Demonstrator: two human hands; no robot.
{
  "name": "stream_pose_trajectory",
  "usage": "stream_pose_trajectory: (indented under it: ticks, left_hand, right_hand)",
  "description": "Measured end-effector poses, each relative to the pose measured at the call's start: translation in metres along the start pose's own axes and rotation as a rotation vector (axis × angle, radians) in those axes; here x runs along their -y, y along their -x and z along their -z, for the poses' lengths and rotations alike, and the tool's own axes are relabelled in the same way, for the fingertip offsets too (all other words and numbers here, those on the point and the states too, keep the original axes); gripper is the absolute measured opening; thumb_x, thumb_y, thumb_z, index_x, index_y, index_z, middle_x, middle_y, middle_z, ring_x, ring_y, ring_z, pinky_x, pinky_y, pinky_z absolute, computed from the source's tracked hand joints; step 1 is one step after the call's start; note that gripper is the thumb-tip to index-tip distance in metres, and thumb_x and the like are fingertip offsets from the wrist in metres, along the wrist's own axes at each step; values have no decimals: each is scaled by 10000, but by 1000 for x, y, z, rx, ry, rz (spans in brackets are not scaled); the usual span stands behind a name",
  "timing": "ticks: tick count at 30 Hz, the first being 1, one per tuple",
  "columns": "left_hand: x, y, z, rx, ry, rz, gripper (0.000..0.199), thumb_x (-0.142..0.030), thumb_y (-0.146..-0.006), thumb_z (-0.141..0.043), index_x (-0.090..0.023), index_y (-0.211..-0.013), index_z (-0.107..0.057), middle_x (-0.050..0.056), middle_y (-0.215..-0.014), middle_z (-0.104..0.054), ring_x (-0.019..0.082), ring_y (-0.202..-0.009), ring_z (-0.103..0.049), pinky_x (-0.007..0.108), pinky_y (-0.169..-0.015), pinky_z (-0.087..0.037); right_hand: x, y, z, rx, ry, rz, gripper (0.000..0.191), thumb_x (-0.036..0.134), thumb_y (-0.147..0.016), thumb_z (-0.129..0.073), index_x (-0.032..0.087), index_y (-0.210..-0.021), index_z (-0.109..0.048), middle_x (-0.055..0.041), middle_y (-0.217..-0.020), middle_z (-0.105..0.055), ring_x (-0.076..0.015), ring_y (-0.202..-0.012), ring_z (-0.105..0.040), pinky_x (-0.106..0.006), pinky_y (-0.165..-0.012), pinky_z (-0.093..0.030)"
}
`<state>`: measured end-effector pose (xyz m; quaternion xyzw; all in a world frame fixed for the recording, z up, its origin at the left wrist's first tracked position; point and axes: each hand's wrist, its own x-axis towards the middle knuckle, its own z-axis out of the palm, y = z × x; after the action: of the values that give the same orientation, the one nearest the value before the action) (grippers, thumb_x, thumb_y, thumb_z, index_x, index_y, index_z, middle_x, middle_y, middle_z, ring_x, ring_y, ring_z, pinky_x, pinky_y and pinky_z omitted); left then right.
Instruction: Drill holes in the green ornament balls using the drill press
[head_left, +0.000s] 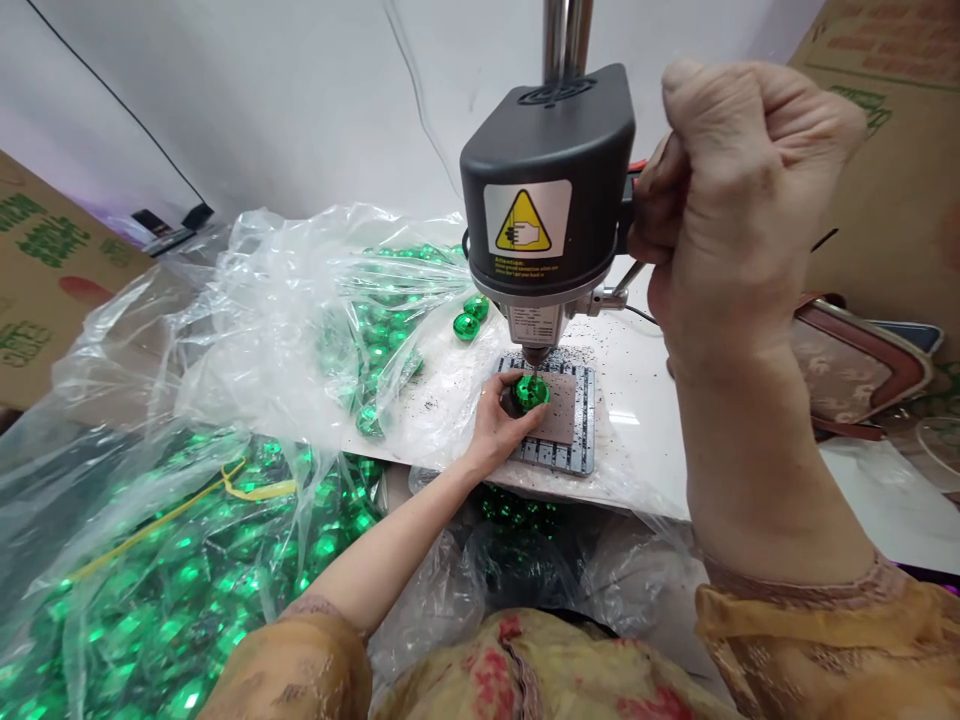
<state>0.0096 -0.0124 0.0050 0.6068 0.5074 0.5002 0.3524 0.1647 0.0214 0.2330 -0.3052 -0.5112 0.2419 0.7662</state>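
Observation:
My left hand [501, 422] grips a shiny green mirrored ball [532, 394] between thumb and fingers, under the bit of a small bench drill press [544, 200]. The drill's tip meets the top of the ball; how deep it sits I cannot tell. Beneath the ball lies a brown board [559, 420] on the slotted metal base plate [587, 440]. Raised at the right side of the drill head, my right hand [739, 180] is closed in a fist. What its fingers wrap round, by the feed lever, is mostly hidden.
Two loose green balls [466, 326] rest on the white table [637, 400], left of the drill. Clear plastic bags [262, 290] with many green balls [187, 580] fill the left side. Dark chips surround the base. A brown-trimmed purse [862, 360] and cardboard boxes [900, 130] stand right.

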Motion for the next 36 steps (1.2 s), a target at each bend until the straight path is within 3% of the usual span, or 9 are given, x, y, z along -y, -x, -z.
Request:
stream_pose_trajectory:
  ticks: [4,7,12,15,19,22,26,31,36]
  left_hand:
    - [-4,7,14,-101,-179,-62,487,-284,-735,-808,-215,-1172,-603,67,-1108,-618,228,-1053,-596,364,-908,-474]
    - [-9,13,27,-85,-157,-115,497,-304,-761,-796,-224,-1214,-607,66,-1105,-594,203,-1021,-595,323,-851,-490]
    - [-23,24,40,-27,-23,-187,406,-320,-785,-794,-251,-1166,-672,67,-1162,-574,209,-1130,-577,323,-938,-495]
    - [-32,34,41,-12,235,-24,394,-381,-777,-808,-245,-1126,-685,55,-1131,-610,188,-1045,-630,297,-877,-530]
    - [-44,48,42,35,660,403,525,-538,-802,-751,-246,-1209,-593,38,-990,-692,163,-761,-700,291,-692,-577]
    - [-49,59,45,79,822,616,547,-592,-815,-714,-172,-1148,-603,83,-958,-728,166,-708,-715,274,-667,-587]
    - [-42,84,46,111,888,697,513,-543,-782,-772,-172,-1101,-621,86,-983,-735,170,-730,-721,272,-670,-593]
    - [-23,127,45,98,758,734,452,-297,-686,-889,-188,-1055,-653,33,-1005,-706,139,-830,-688,226,-692,-568]
    - [2,144,39,32,726,885,542,-315,-645,-897,-179,-1098,-633,32,-936,-686,133,-737,-663,249,-660,-551]
  right_hand:
    - [-3,2,-1,-14,-56,12,460,121,-895,-520,203,-452,-427,53,-432,-363,-45,-360,-310,-249,-380,-183]
    - [-5,2,-1,-11,-72,27,450,123,-892,-530,200,-457,-442,50,-436,-374,-48,-362,-323,-249,-385,-179]
    - [-7,3,-1,-26,-88,63,434,150,-892,-548,206,-471,-457,53,-437,-378,-49,-361,-320,-254,-370,-166]
    - [-7,4,-1,-19,-89,75,423,174,-887,-569,216,-480,-459,53,-447,-380,-55,-367,-323,-265,-374,-172]
    - [-9,3,0,-13,-73,83,432,185,-893,-558,231,-477,-451,47,-453,-380,-62,-364,-331,-281,-364,-172]
    - [-10,3,0,-16,-59,94,435,204,-898,-553,237,-482,-434,45,-466,-381,-63,-378,-331,-288,-381,-176]
    - [-11,0,0,-15,-66,98,427,202,-893,-557,233,-487,-427,47,-474,-398,-53,-407,-351,-279,-418,-214]
    - [-10,-4,-1,-48,-82,55,431,167,-870,-500,251,-464,-381,78,-411,-354,-32,-397,-348,-243,-435,-246]
    - [-7,-2,-1,-46,-29,5,414,232,-850,-432,263,-447,-347,78,-426,-329,-14,-401,-355,-215,-453,-282]
